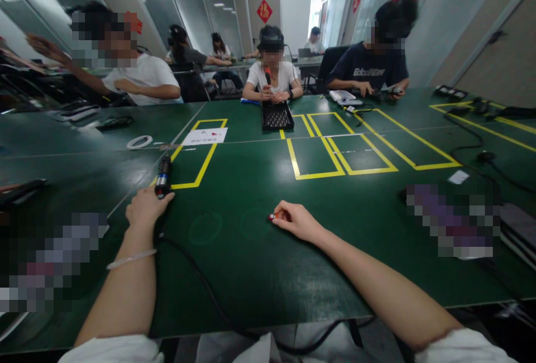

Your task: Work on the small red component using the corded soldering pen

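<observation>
At the left, my left hand (146,206) is around the lower end of a black cylindrical tool (163,174) with a blue band. My fingers are partly hidden behind it and the thumb lies at its right side. Over the middle of the table, my right hand (295,220) pinches a small red-and-white piece (272,216) between thumb and fingertips. It is too small for me to tell its kind.
A black cable (201,276) runs from near my left hand to the table's front edge. Ahead are yellow tape rectangles (316,176), a white sheet (205,136), a tape roll (139,142) and a black tray (278,117) before a person. Other people sit left and right.
</observation>
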The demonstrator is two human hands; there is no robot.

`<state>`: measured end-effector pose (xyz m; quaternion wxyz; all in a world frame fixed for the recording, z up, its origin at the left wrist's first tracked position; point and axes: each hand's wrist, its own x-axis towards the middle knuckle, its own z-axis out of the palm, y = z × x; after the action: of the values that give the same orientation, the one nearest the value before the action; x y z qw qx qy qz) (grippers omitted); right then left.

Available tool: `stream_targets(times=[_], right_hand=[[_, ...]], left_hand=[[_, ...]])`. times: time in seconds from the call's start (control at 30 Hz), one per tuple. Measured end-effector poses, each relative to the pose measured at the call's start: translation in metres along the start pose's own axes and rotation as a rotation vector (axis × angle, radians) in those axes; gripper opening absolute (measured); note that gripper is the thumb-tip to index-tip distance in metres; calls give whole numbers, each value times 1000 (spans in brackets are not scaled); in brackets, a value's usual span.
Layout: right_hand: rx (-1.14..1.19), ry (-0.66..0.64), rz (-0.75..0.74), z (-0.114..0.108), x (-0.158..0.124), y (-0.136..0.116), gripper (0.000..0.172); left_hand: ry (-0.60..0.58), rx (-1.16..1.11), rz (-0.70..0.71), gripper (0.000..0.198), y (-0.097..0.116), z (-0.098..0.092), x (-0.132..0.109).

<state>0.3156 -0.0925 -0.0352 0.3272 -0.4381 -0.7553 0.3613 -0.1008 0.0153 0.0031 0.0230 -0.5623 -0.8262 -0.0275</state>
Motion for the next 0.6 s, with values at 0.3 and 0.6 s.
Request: stream_targets(times=[0.3,0.6], right_hand=[[-10,3,-5,1,0,3,11],[30,10,12,3,1,3,12]], left_hand=[[-75,18,38,60,2,3,10],[-12,-37,294,55,53,11,-19]])
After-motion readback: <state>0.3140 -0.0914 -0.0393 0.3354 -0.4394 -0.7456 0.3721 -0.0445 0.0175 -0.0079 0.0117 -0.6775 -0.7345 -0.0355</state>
